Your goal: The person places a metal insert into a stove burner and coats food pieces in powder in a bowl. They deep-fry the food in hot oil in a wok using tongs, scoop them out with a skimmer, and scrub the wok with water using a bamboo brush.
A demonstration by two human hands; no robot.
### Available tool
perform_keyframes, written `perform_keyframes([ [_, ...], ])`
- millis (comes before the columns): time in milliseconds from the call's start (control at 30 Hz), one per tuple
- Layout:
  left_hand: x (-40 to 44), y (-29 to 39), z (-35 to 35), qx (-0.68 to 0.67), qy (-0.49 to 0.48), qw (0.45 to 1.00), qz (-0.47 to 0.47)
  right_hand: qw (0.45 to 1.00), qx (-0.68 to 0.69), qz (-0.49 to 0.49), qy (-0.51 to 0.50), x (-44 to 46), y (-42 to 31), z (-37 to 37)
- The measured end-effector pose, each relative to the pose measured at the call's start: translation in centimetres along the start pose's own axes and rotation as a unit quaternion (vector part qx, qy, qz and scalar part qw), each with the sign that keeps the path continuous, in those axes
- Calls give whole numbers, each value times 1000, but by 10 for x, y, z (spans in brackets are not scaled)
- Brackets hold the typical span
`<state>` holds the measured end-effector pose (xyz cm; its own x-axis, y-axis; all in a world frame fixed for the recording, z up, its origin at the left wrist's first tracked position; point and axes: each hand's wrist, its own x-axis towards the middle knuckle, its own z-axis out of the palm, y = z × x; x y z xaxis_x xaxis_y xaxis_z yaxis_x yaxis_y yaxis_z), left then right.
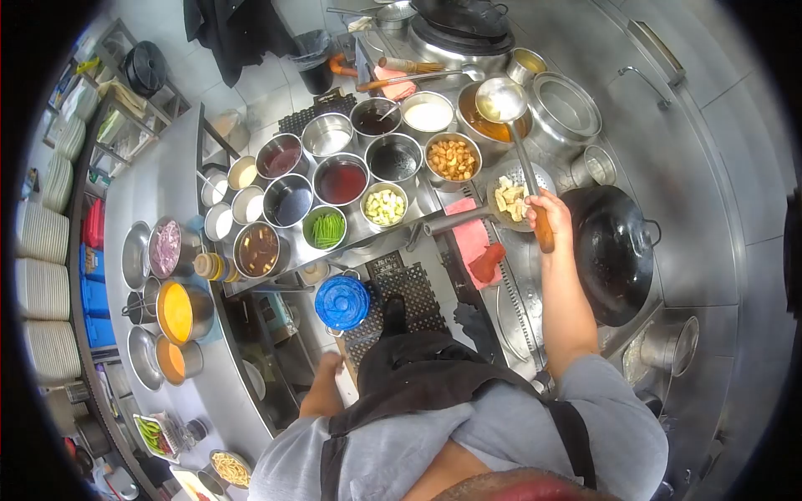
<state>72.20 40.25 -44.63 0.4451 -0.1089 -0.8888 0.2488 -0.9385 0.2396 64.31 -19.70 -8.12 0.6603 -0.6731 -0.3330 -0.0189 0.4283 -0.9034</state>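
Observation:
My right hand [547,213] is wrapped round the wooden handle of a ladle [526,159]. The ladle's round metal bowl is over the pot of orange-brown liquid [472,104]. Below the ladle's handle lies a perforated strainer [543,177] holding pale chunks of food [510,199]. A black wok [614,267] sits just right of my right forearm. Low at my side hangs my left hand [331,364], near a blue-lidded bucket [342,302]; its fingers are too small and unclear to make out.
Several metal pots of sauces [341,179], chopped greens [324,228] and browned cubes [452,159] crowd the counter ahead. A red cloth [486,263] lies by the stove edge. On the left counter stand pots of yellow liquid [177,311] and sliced onion [167,248]. Plates [43,284] are stacked far left.

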Motion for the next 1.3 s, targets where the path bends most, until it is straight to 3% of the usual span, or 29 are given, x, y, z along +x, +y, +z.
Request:
perform_keyframes([
  [33, 37, -1, -3, 15, 16, 995, 95, 1000, 5, -2, 0, -4, 3, -6],
  [67, 34, 28, -14, -49, 36, 995, 85, 998, 58, -20, 18, -12, 8, -12],
  [167, 46, 81, -42, -62, 162, 975, 135, 991, 124, -41, 35, -46, 11, -51],
  [233, -1, 122, -59, -20, 163, 968, 189, 986, 163, -40, -1, -89, 6, -75],
  [267, -1, 125, -58, 21, 169, 966, 193, 984, 121, -31, 131, -119, 0, -69],
  [300, -50, 146, -62, 20, 129, 977, 168, 988, 147, -36, 4, -143, 0, -91],
  [367, -72, 128, -55, 63, 219, 944, 239, 982, 123, -48, 136, -181, 9, -116],
  [400, -93, 120, -57, 15, 236, 951, 199, 990, 92, -36, 102, -207, -2, -118],
  [433, -110, 110, -62, -84, 249, 952, 157, 993, 83, -38, 80, -213, 20, -182],
  [467, -112, 90, -68, -178, 286, 930, 149, 956, 5, -90, 279, -230, 18, -161],
  [533, -153, 65, -97, -163, 478, 839, 201, 954, -82, -103, 268, -264, 18, -167],
  [600, -194, 54, -150, -297, 552, 758, 179, 953, -131, -92, 258, -288, 15, -161],
  [633, -188, 31, -181, -376, 544, 727, 182, 946, -160, -67, 273, -293, 25, -173],
  [667, -223, 38, -207, -406, 561, 701, 168, 937, -189, -44, 290, -297, 33, -180],
  [700, -214, 15, -240, -348, 612, 670, 236, 937, -191, -47, 289, -299, 36, -179],
  [767, -206, 0, -304, -253, 646, 695, 189, 892, -311, 27, 327, -303, 42, -169],
  [867, -217, 29, -397, -141, 640, 729, 195, 865, -380, 17, 328, -292, 57, -151],
  [900, -199, 31, -426, -145, 639, 728, 201, 864, -379, 12, 332, -287, 59, -143],
  [967, -153, 35, -492, 20, 626, 763, 156, 860, -341, 38, 378, -274, 60, -135],
  [1000, -139, 43, -509, 16, 625, 764, 162, 861, -338, -4, 380, -263, 72, -172],
  [1067, -114, 64, -537, 101, 542, 829, 91, 859, -346, 0, 377, -262, 64, -159],
  [1233, -79, 92, -553, 87, 459, 884, 23, 841, -340, 2, 422, -287, 49, -82],
  [1300, -76, 85, -562, 63, 443, 894, 9, 872, -292, -19, 391, -295, 54, -93],
])
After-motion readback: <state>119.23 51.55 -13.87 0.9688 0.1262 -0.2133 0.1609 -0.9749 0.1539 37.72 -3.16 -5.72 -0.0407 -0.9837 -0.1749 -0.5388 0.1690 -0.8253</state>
